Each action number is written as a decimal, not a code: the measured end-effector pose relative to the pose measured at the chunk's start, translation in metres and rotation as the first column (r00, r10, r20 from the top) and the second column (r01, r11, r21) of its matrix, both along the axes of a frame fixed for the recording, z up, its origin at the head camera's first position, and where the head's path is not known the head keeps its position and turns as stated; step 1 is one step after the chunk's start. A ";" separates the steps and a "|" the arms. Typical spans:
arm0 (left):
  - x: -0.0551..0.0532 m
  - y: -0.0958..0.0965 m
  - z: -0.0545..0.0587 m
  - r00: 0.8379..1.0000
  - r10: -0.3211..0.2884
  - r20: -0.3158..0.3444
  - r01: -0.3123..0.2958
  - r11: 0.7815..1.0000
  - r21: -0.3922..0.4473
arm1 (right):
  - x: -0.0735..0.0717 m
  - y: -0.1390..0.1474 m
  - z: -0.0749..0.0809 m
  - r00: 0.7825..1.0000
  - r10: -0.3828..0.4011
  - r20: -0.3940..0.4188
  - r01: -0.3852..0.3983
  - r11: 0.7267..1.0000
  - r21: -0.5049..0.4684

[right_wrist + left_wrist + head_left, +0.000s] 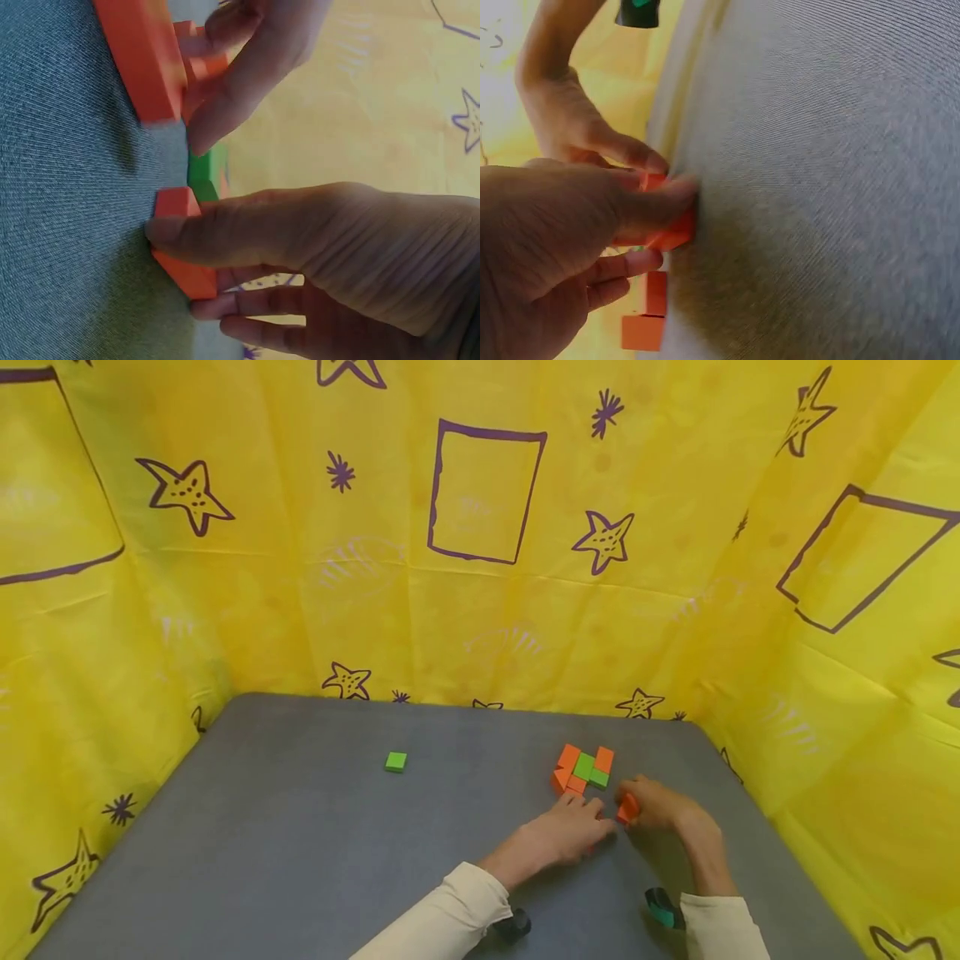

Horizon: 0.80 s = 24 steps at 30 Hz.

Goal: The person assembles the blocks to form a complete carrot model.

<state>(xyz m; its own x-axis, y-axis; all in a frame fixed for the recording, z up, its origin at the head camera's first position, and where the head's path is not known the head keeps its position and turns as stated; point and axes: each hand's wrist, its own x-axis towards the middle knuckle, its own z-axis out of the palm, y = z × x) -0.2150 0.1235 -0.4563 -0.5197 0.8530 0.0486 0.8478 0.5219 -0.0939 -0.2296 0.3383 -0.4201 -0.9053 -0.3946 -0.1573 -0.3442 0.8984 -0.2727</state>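
Observation:
My right hand (654,803) pinches an orange block (627,809) with slanted sides between thumb and fingers, low over the grey tabletop. In the right wrist view, the thumb presses the near face of that block (187,276). My left hand (564,831) is just to the left, its thumb and fingers around another orange block (679,231). This longer orange block (142,64) shows at the top of the right wrist view. Just beyond both hands lies a close group of orange blocks (568,756) and green blocks (584,766).
A single green block (396,762) lies apart, farther left on the grey tabletop (300,827). Yellow patterned cloth (480,610) hangs along the back and both sides. Dark straps with devices (663,910) sit at the wrists.

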 end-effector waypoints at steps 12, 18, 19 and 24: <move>-0.011 -0.109 0.030 0.967 0.076 0.242 -0.126 0.972 0.199 | 0.001 -0.041 0.026 0.992 0.128 -0.012 -0.128 0.991 -0.034; -0.013 -0.186 0.032 0.909 0.166 0.382 -0.268 0.936 0.230 | -0.003 -0.082 0.038 0.968 0.251 -0.014 -0.252 0.966 -0.066; -0.014 -0.195 0.030 0.899 0.178 0.399 -0.286 0.930 0.231 | -0.005 -0.090 0.038 0.963 0.269 -0.010 -0.269 0.961 -0.067; -0.016 -0.220 0.020 0.852 0.214 0.479 -0.358 0.905 0.232 | -0.009 -0.135 0.032 0.932 0.362 -0.027 -0.362 0.932 -0.009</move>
